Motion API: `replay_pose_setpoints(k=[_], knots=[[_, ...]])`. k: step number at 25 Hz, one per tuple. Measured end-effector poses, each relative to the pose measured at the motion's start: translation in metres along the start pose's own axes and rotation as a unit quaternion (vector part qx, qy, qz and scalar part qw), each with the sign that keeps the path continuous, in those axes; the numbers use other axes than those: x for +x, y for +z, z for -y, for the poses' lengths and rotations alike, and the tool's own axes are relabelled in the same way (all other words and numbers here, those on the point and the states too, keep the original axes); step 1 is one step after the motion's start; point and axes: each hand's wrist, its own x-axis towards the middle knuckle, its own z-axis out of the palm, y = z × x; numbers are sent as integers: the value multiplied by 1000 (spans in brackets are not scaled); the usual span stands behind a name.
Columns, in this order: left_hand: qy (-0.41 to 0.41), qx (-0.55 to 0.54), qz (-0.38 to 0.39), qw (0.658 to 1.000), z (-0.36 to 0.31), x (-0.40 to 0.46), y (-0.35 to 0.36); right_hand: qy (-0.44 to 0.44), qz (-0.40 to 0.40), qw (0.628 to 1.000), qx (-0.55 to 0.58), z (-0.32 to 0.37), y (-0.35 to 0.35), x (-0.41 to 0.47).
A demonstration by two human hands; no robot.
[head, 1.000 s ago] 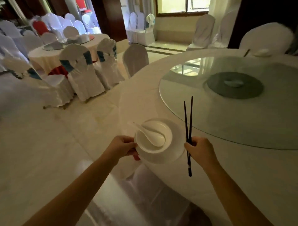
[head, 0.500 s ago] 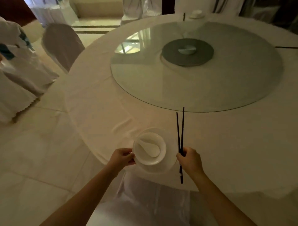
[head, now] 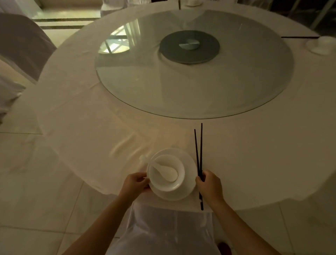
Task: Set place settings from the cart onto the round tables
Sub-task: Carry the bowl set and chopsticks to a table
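My left hand (head: pixel 135 183) grips the left rim of a white plate (head: pixel 187 191) at the near edge of the round table (head: pixel 87 127). A white bowl (head: pixel 179 173) stands on the plate, with a white spoon (head: pixel 163 172) lying in it, handle pointing up-left. My right hand (head: pixel 209 184) holds a pair of black chopsticks (head: pixel 198 154) just right of the plate, tips pointing toward the table's middle. Whether the plate rests on the cloth or hovers just above it is unclear.
A glass turntable (head: pixel 181 94) on a dark round base (head: pixel 190 47) fills the table's middle. Another white setting (head: pixel 321 45) with chopsticks (head: pixel 300 37) lies at the far right, one more at the far edge (head: pixel 192 2). A covered chair (head: pixel 20 45) stands at the left.
I have come closer and now face the table squarely. Both hands with the plate stack and chopsticks sit over the near table edge, slightly farther in than before.
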Motion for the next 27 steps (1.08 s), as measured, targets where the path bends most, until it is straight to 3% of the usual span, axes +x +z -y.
replay_pose_setpoints(k=[7, 17, 27], knots=[[1, 21, -6, 1000, 8, 6, 3, 41, -27, 998, -24, -18, -11, 5], [1, 42, -113, 993, 2, 0, 11, 29, 5, 997, -72, -25, -27, 4], [-27, -2, -106, 994, -2, -1, 17, 10, -21, 994, -105, -34, -24, -12]])
